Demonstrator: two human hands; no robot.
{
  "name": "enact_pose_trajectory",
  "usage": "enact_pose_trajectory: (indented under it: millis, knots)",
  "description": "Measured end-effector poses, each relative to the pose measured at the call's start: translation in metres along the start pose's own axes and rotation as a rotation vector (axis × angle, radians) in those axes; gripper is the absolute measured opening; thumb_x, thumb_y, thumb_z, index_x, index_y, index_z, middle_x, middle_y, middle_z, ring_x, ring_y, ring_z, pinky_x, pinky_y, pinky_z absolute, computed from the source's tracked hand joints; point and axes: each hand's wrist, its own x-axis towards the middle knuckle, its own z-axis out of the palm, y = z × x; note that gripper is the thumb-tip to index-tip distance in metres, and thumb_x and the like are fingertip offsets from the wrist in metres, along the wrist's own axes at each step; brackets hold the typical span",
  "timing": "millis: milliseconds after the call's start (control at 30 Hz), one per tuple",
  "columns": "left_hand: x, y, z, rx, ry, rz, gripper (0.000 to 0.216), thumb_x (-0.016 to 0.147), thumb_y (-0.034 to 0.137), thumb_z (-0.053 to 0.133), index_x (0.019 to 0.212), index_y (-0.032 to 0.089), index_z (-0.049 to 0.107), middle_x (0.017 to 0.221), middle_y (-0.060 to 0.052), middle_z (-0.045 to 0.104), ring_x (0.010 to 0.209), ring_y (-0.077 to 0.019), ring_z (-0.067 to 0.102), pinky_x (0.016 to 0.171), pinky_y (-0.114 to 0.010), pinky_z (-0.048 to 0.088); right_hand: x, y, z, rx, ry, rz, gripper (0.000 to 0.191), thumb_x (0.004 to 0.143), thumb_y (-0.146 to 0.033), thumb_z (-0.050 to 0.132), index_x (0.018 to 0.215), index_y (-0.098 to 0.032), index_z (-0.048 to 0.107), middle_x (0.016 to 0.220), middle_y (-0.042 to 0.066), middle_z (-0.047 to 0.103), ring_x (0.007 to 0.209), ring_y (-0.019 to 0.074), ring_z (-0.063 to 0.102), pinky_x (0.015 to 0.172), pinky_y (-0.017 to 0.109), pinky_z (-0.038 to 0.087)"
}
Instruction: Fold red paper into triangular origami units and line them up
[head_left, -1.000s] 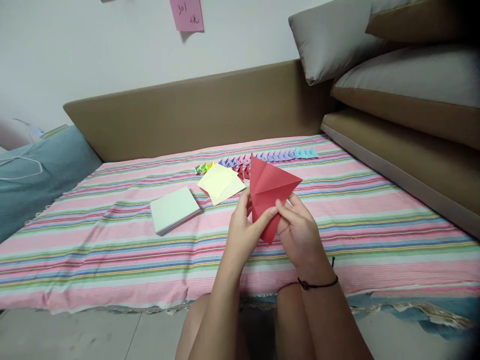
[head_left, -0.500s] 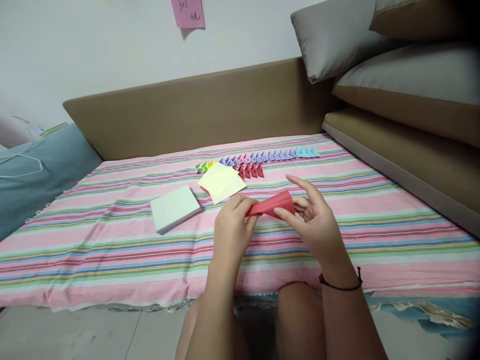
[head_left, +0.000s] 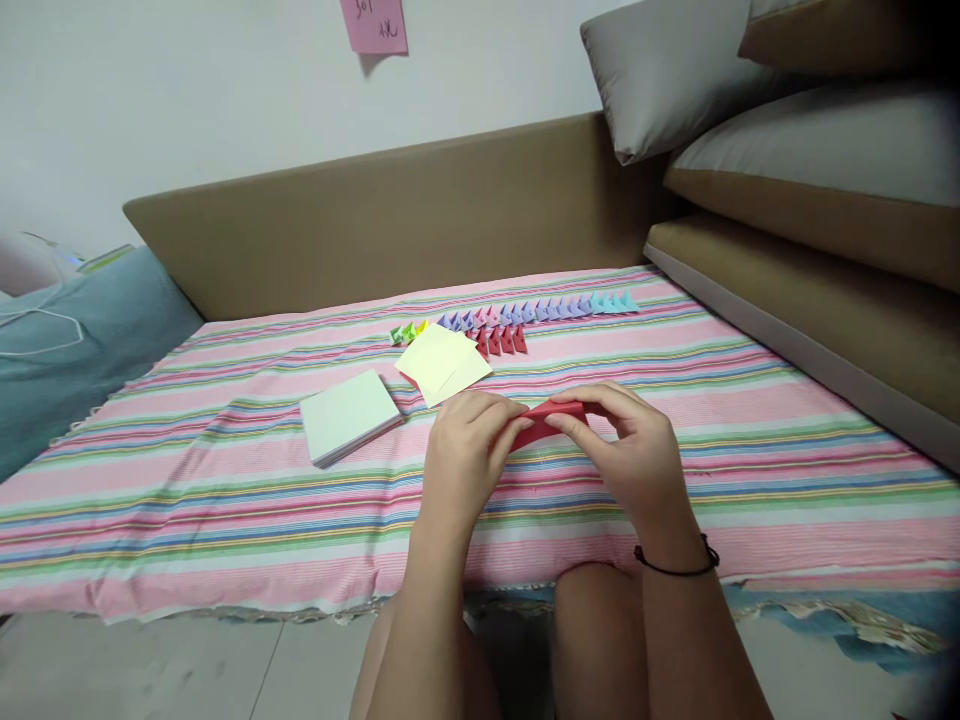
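Note:
A red sheet of paper, folded over into a narrow band, is held up between both hands above the striped cloth. My left hand pinches its left end between thumb and fingers. At the other end my right hand grips it, thumb on the near face and fingers over the top edge. Beyond my left hand lie loose pale yellow sheets, with a bit of red showing under them. A stack of pale green paper rests to the left.
Rows of small folded paper pieces, purple, light blue, red and green, stand at the back. Brown and grey cushions are piled on the right. A brown backrest borders the striped cloth.
The curved red paper has been flattened into a narrower band. My right hand's raised fingers have come down onto its top edge; my left hand still pinches the left end.

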Motion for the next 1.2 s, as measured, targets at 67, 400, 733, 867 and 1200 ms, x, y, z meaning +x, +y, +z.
enact_pose_trajectory:
  millis: [67,400,733,867,1200]
  knots:
    - [0.0,0.0,0.0,0.019,-0.004,0.01,0.014,0.087,0.025,0.053,0.088,0.02,0.066,0.086,-0.006,0.069,0.084,-0.0189,0.06,0.078,-0.033,0.044,0.001,-0.002,0.0,-0.077,0.031,-0.079,0.011,0.075,-0.025,0.07,0.085,-0.022,0.07,0.089,0.004,0.058,0.087,0.0193,0.058,0.08,0.034,0.048]
    - [0.0,-0.002,0.003,-0.047,0.049,-0.035,0.005,0.081,0.025,0.062,0.08,0.021,0.064,0.078,-0.001,0.069,0.079,-0.0171,0.059,0.079,-0.032,0.043,0.003,-0.005,0.001,-0.215,-0.167,-0.149,0.009,0.085,-0.02,0.057,0.082,-0.023,0.065,0.082,0.003,0.064,0.083,0.0204,0.057,0.076,0.036,0.043]
    - [0.002,-0.001,-0.004,0.02,-0.051,-0.079,0.012,0.087,0.02,0.05,0.078,0.021,0.058,0.078,-0.002,0.065,0.081,-0.018,0.056,0.084,-0.035,0.039,0.003,-0.004,-0.004,-0.341,-0.196,-0.205,0.011,0.084,-0.017,0.052,0.078,-0.021,0.06,0.08,0.002,0.062,0.079,0.0191,0.056,0.075,0.034,0.041]
    - [0.001,-0.005,-0.009,0.103,-0.034,-0.094,0.013,0.088,0.018,0.048,0.078,0.02,0.056,0.078,-0.002,0.063,0.084,-0.0183,0.055,0.084,-0.035,0.037,0.003,0.0,-0.023,-0.368,-0.047,-0.193,0.009,0.082,-0.015,0.054,0.077,-0.021,0.059,0.079,0.002,0.062,0.08,0.0196,0.056,0.075,0.034,0.042]
    - [0.003,0.008,0.002,0.058,-0.088,-0.035,0.013,0.089,0.018,0.043,0.084,0.021,0.055,0.084,-0.002,0.062,0.087,-0.0174,0.054,0.089,-0.035,0.036,0.002,-0.007,-0.001,-0.243,-0.185,-0.129,0.015,0.085,-0.018,0.053,0.08,-0.023,0.066,0.082,0.002,0.07,0.08,0.0209,0.061,0.075,0.035,0.044]
